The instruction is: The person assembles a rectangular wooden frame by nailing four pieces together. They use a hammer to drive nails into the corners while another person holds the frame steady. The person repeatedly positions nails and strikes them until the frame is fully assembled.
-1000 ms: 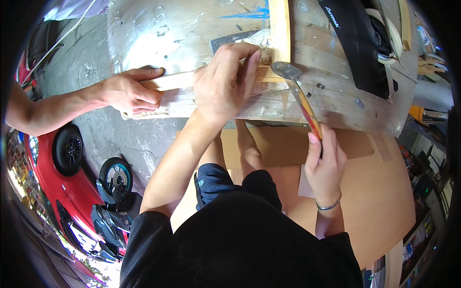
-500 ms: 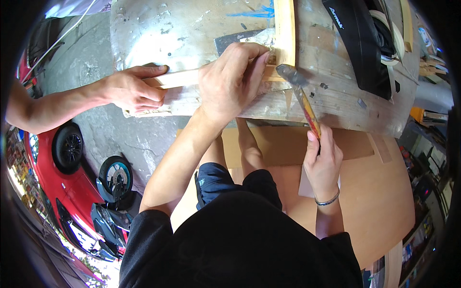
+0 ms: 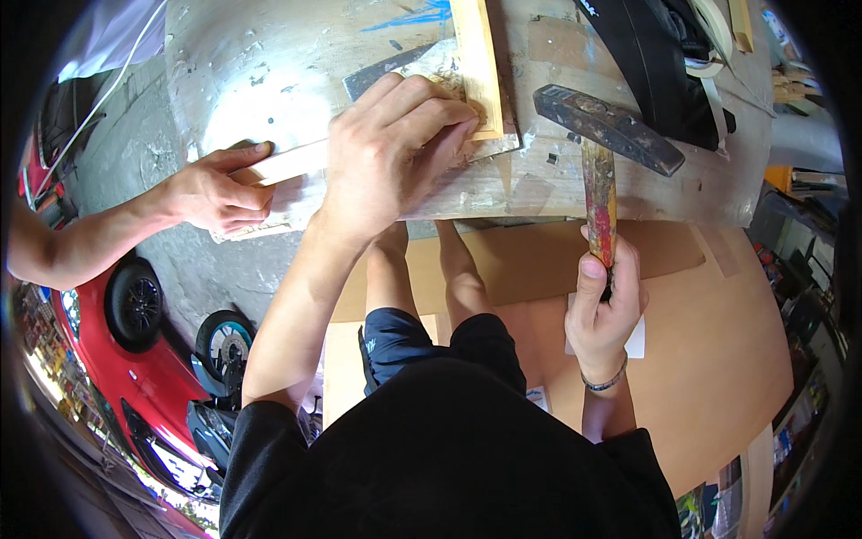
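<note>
My right hand [image 3: 607, 310] is wrapped round the lower handle of a hammer [image 3: 600, 193]. Its dark, worn head lies to the right of the wooden corner and apart from it. My left hand [image 3: 386, 148] is closed in a pinch at the near end of an upright-running wood strip [image 3: 478, 72]. What those fingertips hold, if anything, is hidden. A second, pale wood strip [image 3: 287, 163] runs leftward from under my left hand. Another person's hand [image 3: 220, 189] grips that strip's left end.
The worn worktable [image 3: 296, 54] carries a dark flat piece [image 3: 382, 76] beyond my left hand. A black bag [image 3: 651, 76] and a roll of tape [image 3: 718, 36] lie at the right. Brown board [image 3: 700, 359] is below; a red car [image 3: 135, 359] stands at left.
The hammer has moved right, away from the wooden corner, and its head has turned to show its full length. My left hand stays pinched at the joint. The whole view has shifted slightly.
</note>
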Motion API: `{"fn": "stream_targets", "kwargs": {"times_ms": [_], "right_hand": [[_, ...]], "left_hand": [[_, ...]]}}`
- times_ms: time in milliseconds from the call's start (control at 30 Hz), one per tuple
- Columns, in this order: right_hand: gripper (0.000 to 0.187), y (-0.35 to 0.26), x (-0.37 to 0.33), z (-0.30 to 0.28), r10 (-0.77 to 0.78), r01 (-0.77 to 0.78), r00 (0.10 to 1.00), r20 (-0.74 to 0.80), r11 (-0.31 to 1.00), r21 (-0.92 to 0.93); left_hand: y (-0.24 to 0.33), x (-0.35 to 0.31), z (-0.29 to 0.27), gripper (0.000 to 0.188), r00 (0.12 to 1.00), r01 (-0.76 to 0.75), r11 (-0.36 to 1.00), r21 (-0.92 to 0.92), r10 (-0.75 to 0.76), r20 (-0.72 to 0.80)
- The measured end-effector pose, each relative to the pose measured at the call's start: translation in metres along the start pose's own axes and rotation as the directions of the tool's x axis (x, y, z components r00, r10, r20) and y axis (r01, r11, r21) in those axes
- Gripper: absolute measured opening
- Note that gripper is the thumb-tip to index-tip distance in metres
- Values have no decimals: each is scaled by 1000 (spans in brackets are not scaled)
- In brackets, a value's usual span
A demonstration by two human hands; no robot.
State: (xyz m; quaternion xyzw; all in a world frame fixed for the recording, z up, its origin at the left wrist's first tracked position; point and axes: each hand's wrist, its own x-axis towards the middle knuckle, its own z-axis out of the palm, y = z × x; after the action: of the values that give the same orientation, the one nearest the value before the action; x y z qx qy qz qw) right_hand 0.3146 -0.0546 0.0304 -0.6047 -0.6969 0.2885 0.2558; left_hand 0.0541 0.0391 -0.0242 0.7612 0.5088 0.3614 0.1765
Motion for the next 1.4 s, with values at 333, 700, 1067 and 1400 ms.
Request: {"fn": "stream_targets", "kwargs": {"times_ms": [333,700,1067,1400], "right_hand": [[30,7,-8,-9,70,-70,998,-10,998,0],[37,5,-6,-10,87,-87,996,-1,996,-9],[29,6,-3,-10,18,-18,1000,-11,1000,-12],[33,6,-4,-11,39,-39,999,-11,999,-19]], "left_hand": [[1,4,-5,17,998,-33,999,19,32,53],[3,2,-3,19,996,-81,995,66,79,32],[1,4,-4,19,995,-93,995,48,91,39],[1,5,-5,19,994,-97,994,55,94,62]]}}
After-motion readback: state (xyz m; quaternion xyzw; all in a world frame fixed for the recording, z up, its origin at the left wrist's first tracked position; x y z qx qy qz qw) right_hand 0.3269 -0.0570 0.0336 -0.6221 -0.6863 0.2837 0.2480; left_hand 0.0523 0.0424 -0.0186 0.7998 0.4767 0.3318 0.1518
